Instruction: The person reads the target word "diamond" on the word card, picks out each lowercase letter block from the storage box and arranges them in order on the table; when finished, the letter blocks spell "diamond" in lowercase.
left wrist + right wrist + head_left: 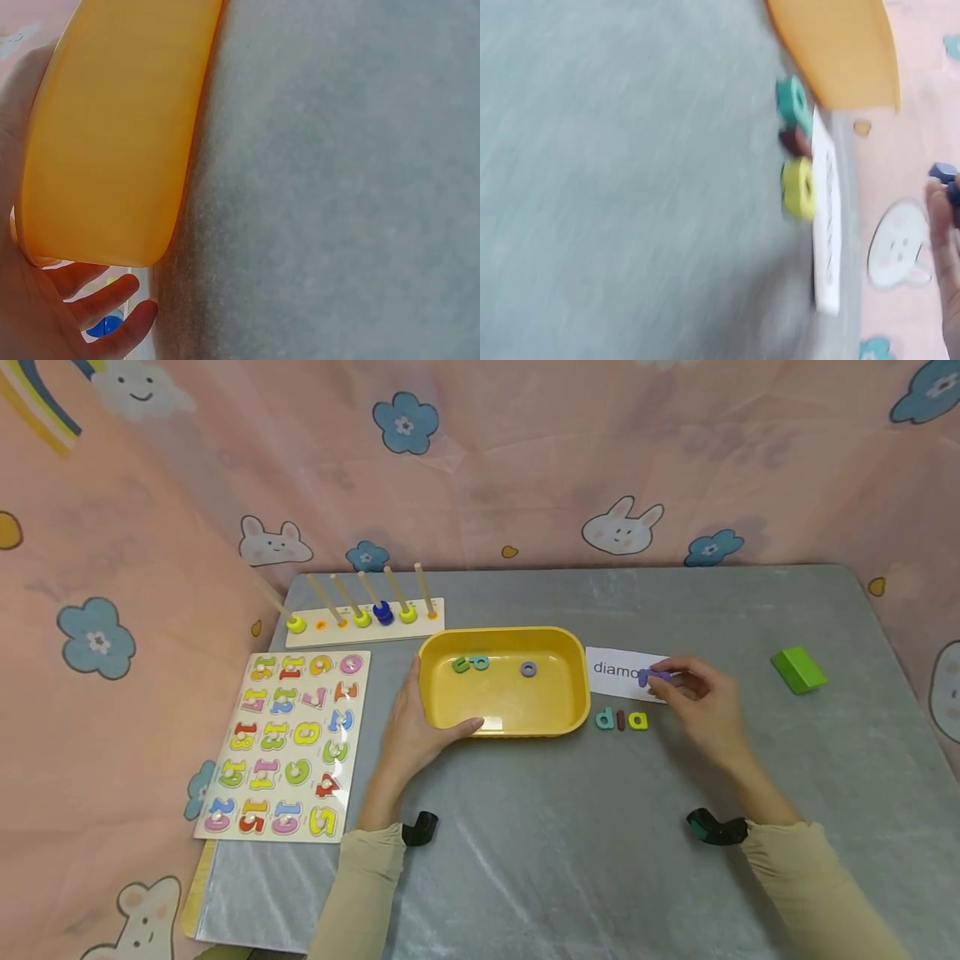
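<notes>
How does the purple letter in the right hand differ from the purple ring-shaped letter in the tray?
Place: the held letter is pinched in the right hand; the ring-shaped letter lies in the yellow tray.
Visibility: the held letter is partly hidden by the hand; the ring-shaped letter shows whole.
Shape: the ring-shaped letter is a closed loop; the held letter's visible part shows no such loop.
Both look purple in the head view.

Pink cloth (495,477) rises behind the grey table (570,843)!
Blue flowers (406,423) here, rabbit (622,529) there, smiling cloud (141,390) high left!
</notes>
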A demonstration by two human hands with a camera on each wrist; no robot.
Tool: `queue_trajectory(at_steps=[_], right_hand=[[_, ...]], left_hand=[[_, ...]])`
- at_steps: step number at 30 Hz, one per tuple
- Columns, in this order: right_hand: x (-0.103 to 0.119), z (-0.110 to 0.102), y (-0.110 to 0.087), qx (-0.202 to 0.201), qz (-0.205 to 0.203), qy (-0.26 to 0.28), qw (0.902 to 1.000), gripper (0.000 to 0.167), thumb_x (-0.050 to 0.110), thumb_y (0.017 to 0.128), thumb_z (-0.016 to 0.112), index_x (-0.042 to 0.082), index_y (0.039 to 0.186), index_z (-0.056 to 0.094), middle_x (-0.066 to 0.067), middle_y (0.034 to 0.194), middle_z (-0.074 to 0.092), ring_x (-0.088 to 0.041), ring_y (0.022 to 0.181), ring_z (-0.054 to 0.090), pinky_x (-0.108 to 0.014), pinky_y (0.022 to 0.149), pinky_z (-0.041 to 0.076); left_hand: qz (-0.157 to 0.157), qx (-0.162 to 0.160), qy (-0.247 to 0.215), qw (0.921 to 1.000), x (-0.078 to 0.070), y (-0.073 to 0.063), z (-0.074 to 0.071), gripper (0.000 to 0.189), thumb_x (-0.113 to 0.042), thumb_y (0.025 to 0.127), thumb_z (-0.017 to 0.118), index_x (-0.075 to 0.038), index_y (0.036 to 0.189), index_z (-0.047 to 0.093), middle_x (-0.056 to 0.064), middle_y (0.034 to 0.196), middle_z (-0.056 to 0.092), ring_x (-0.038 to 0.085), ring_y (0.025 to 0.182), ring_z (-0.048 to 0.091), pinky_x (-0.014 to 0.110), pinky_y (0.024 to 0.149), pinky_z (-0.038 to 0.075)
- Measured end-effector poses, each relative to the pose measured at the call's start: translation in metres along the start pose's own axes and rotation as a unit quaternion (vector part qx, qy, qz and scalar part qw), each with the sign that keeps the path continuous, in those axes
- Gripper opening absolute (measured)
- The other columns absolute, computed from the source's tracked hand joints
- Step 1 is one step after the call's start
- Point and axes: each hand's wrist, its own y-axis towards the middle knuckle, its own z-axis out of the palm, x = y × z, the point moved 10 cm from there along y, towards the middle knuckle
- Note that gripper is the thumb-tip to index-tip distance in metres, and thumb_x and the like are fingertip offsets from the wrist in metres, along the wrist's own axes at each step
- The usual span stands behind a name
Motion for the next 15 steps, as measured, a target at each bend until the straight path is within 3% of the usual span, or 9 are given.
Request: queue_trajectory(at_steps=[5, 9, 12, 15], right_hand=[[-0.022, -0.021, -0.008, -0.008, 0.032, -0.066, 0.9972, 0.020, -0.004, 0.093, 0.077, -0.009, 0.112, 0.073, 0.023, 0.094, 0.067, 0.013, 0.082, 0.062, -0.004, 0.072, 0.049], [-0.037, -0.027, -0.016, 0.013, 0.064, -0.119, 0.9907, 0.020, 0.002, 0.092, 0.080, -0.008, 0.110, 0.076, -0.001, 0.089, 0.079, 0.018, 0.076, 0.060, -0.004, 0.068, 0.048], [-0.043, -0.026, -0.020, 0.031, 0.077, -0.144, 0.9860, 0.019, 0.005, 0.093, 0.080, -0.007, 0.108, 0.078, -0.023, 0.093, 0.079, 0.016, 0.070, 0.060, -0.007, 0.063, 0.048], [-0.046, -0.024, -0.022, 0.037, 0.089, -0.166, 0.9814, 0.017, 0.009, 0.094, 0.081, -0.004, 0.106, 0.080, -0.022, 0.094, 0.079, 0.014, 0.068, 0.058, -0.010, 0.060, 0.047]], left_hand=[[0.003, 0.001, 0.000, 1.0000, -0.001, 0.000, 0.000, 0.140, -0.061, 0.071, 0.092, -0.024, 0.173, 0.003, 0.010, 0.176, 0.026, 0.034, 0.156, 0.033, 0.059, 0.128, 0.029], [0.006, -0.001, 0.000, 1.0000, -0.002, -0.001, -0.001, 0.140, -0.060, 0.071, 0.093, -0.021, 0.173, 0.005, 0.011, 0.175, 0.026, 0.034, 0.156, 0.034, 0.058, 0.128, 0.029], [0.006, -0.002, 0.000, 1.0000, -0.003, -0.001, -0.001, 0.140, -0.059, 0.071, 0.093, -0.020, 0.173, 0.005, 0.011, 0.175, 0.026, 0.034, 0.156, 0.034, 0.058, 0.128, 0.029], [0.004, -0.001, -0.001, 1.0000, -0.003, -0.001, -0.001, 0.141, -0.059, 0.071, 0.094, -0.021, 0.173, 0.004, 0.011, 0.176, 0.025, 0.035, 0.157, 0.033, 0.058, 0.128, 0.029]])
